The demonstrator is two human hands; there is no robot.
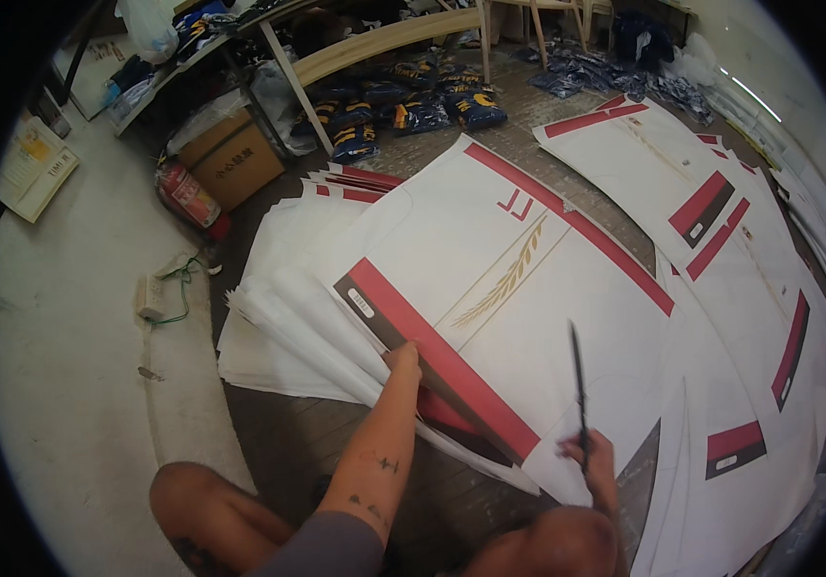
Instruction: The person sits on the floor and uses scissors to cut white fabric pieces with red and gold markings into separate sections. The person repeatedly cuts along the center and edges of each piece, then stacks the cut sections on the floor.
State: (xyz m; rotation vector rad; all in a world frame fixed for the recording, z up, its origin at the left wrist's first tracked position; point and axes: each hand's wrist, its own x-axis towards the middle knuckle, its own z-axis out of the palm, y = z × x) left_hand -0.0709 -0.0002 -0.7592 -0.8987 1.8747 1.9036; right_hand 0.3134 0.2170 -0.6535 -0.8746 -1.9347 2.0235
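Observation:
A large white printed sheet (528, 327) with red and dark brown bands and a gold wheat-ear design lies spread before me. My left hand (403, 362) is closed on its near band, about midway along that edge. Low on the right, my right hand (597, 460) is closed round the handle end of long black scissors (577, 370), seen edge-on, with the blade pointing up and away over the sheet. Whether the blade touches the sheet I cannot tell. Beneath the sheet's left side, more white sheets (273, 252) are piled, some curled or rolled at the near edge.
More printed sheets (721, 375) overlap across the floor on the right. At the back lie dark blue plastic-wrapped packages (422, 96) beneath a table. A cardboard box (240, 159) and a red fire extinguisher (191, 199) stand back left. A power strip (151, 296) lies on the pale ledge.

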